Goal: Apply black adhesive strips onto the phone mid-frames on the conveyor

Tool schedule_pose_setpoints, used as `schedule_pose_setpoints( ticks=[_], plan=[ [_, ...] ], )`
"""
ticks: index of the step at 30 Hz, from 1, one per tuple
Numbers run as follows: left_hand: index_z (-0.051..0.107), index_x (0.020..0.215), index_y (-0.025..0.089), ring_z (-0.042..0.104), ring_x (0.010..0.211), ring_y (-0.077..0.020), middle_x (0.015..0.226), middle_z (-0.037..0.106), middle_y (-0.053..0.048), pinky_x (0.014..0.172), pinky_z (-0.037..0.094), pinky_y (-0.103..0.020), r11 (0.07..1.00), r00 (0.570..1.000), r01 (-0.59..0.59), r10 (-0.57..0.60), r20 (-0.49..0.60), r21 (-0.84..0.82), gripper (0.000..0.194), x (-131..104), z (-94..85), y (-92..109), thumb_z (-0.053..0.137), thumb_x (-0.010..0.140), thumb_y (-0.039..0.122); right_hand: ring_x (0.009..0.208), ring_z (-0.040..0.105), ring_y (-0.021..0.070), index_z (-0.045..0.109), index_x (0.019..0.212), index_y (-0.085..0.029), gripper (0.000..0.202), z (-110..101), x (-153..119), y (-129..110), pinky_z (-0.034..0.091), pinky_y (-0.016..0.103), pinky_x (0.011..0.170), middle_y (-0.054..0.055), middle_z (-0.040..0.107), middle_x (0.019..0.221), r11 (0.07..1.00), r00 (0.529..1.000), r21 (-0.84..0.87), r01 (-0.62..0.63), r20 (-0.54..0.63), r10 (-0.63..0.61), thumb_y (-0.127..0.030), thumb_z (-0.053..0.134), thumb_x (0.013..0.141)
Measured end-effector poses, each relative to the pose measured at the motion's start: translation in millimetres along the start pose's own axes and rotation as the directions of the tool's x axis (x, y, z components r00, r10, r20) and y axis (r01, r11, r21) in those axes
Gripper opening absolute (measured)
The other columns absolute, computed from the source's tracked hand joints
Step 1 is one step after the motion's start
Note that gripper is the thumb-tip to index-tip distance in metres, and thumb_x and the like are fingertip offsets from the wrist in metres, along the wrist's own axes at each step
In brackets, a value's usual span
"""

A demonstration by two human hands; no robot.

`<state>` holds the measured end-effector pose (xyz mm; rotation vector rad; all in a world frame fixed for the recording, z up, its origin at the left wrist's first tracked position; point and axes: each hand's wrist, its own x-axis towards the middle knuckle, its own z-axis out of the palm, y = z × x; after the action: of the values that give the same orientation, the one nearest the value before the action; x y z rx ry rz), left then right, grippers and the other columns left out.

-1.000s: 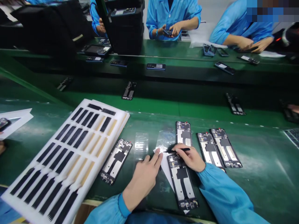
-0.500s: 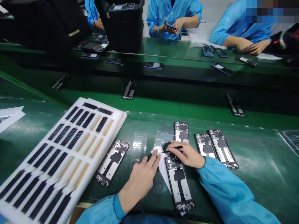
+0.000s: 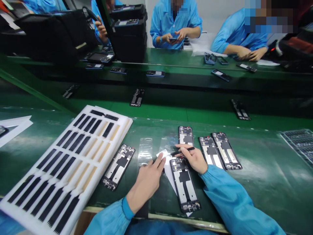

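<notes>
My right hand (image 3: 194, 159) pinches black tweezers (image 3: 183, 151) above the top end of an opened phone (image 3: 185, 186). The tweezers' tip points left at a small white sticker sheet (image 3: 163, 154). My left hand (image 3: 148, 179) rests palm down, its index fingertip on that sheet, the fingers stretched out. White paper (image 3: 170, 174) lies partly under the phone. Another opened phone (image 3: 186, 135) is just beyond my right hand, with two more (image 3: 211, 153) (image 3: 227, 150) to its right. Left of my left hand lies one more (image 3: 118, 167), beside a clear strip (image 3: 145, 151).
A white foam tray (image 3: 80, 156) with rows of black strips fills the left side. Beyond the bench, a green belt (image 3: 166, 114) carries opened phones (image 3: 137, 97) (image 3: 240, 109). People in blue smocks work across it. A clear tray (image 3: 299, 143) is at right.
The view has shifted slightly. The tweezers show more clearly in my right hand, their tip near the sheet. Across the belt, a person's hands have moved around a phone.
</notes>
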<state>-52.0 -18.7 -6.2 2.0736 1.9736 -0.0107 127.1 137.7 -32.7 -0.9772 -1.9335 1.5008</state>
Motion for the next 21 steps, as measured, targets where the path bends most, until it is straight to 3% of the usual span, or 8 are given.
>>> schedule_pose_setpoints(
  ticks=[3, 6, 9, 12, 14, 16, 18, 21],
  plan=[
    [0.051, 0.14, 0.021, 0.065, 0.111, -0.0278, 0.145, 0.057, -0.011, 0.081, 0.057, -0.038, 0.968, 0.985, 0.082, -0.115, -0.128, -0.237, 0.053, -6, 2.2, 2, 0.043, 0.09, 0.006, 0.081, 0.076, 0.024, 0.081, 0.098, -0.021, 0.05, -4, -14, 3, 0.063, 0.034, 0.07, 0.011, 0.078, 0.103, 0.999, 0.998, 0.037, -0.033, -0.058, 0.035, -0.063, 0.054, 0.093],
    [0.058, 0.126, 0.022, 0.069, 0.1, -0.0248, 0.117, 0.071, -0.009, 0.086, 0.053, -0.037, 0.748, 0.918, 0.188, -0.365, -0.157, -0.637, 0.03, -14, 3.0, 3, 0.044, 0.099, 0.025, 0.088, 0.075, 0.0246, 0.082, 0.089, -0.023, 0.049, -5, -27, 6, 0.063, 0.033, 0.071, 0.011, 0.077, 0.109, 1.0, 0.996, 0.01, -0.027, -0.084, 0.028, -0.062, 0.053, 0.094],
    [0.06, 0.116, 0.021, 0.067, 0.074, -0.0211, 0.091, 0.071, -0.005, 0.068, 0.052, -0.032, 0.383, 0.878, 0.248, -0.477, 0.04, -0.89, 0.033, -23, 3.6, 1, 0.052, 0.096, 0.046, 0.093, 0.074, 0.0245, 0.082, 0.076, -0.023, 0.052, -4, -32, 8, 0.061, 0.035, 0.082, 0.01, 0.077, 0.109, 0.997, 0.997, -0.071, 0.017, -0.069, -0.022, -0.06, 0.05, 0.096],
    [0.051, 0.124, 0.018, 0.053, 0.049, -0.0129, 0.069, 0.059, 0.003, 0.051, 0.044, -0.026, 0.045, 0.875, 0.324, -0.395, 0.281, -0.945, 0.045, -31, 4.4, -2, 0.054, 0.093, 0.05, 0.091, 0.074, 0.0237, 0.083, 0.075, -0.023, 0.054, -5, -32, 9, 0.06, 0.035, 0.084, 0.01, 0.078, 0.106, 0.991, 0.996, -0.123, 0.052, -0.061, -0.06, -0.058, 0.048, 0.098],
    [0.046, 0.128, 0.017, 0.05, 0.047, -0.0104, 0.068, 0.055, 0.006, 0.048, 0.043, -0.023, -0.095, 0.869, 0.355, -0.334, 0.366, -0.93, 0.047, -35, 3.9, -3, 0.054, 0.092, 0.048, 0.089, 0.074, 0.0233, 0.082, 0.075, -0.023, 0.054, -6, -31, 9, 0.061, 0.034, 0.082, 0.01, 0.078, 0.105, 0.989, 0.996, -0.13, 0.066, -0.054, -0.073, -0.057, 0.047, 0.098],
    [0.045, 0.127, 0.018, 0.053, 0.052, -0.0105, 0.076, 0.056, 0.003, 0.047, 0.044, -0.023, -0.162, 0.868, 0.34, -0.325, 0.376, -0.926, 0.047, -38, 2.6, -3, 0.055, 0.091, 0.047, 0.086, 0.074, 0.0228, 0.082, 0.077, -0.022, 0.053, -5, -32, 10, 0.061, 0.034, 0.08, 0.01, 0.078, 0.103, 0.989, 0.995, -0.127, 0.079, -0.044, -0.085, -0.055, 0.047, 0.099],
    [0.046, 0.126, 0.019, 0.056, 0.055, -0.0111, 0.087, 0.059, -0.001, 0.044, 0.045, -0.023, -0.166, 0.875, 0.311, -0.334, 0.35, -0.936, 0.047, -39, 1.2, -2, 0.056, 0.091, 0.048, 0.085, 0.074, 0.0225, 0.081, 0.081, -0.022, 0.048, -4, -33, 11, 0.061, 0.033, 0.078, 0.01, 0.078, 0.099, 0.986, 0.994, -0.128, 0.104, -0.024, -0.108, -0.051, 0.047, 0.1],
    [0.051, 0.123, 0.017, 0.056, 0.054, -0.0116, 0.095, 0.064, -0.006, 0.041, 0.046, -0.024, -0.021, 0.899, 0.295, -0.332, 0.285, -0.955, 0.044, -40, 0.3, -1, 0.049, 0.095, 0.051, 0.086, 0.074, 0.0233, 0.078, 0.092, -0.022, 0.038, -2, -37, 13, 0.059, 0.035, 0.078, 0.009, 0.078, 0.092, 0.97, 0.981, -0.145, 0.193, 0.028, -0.191, -0.043, 0.047, 0.101]
  ],
)
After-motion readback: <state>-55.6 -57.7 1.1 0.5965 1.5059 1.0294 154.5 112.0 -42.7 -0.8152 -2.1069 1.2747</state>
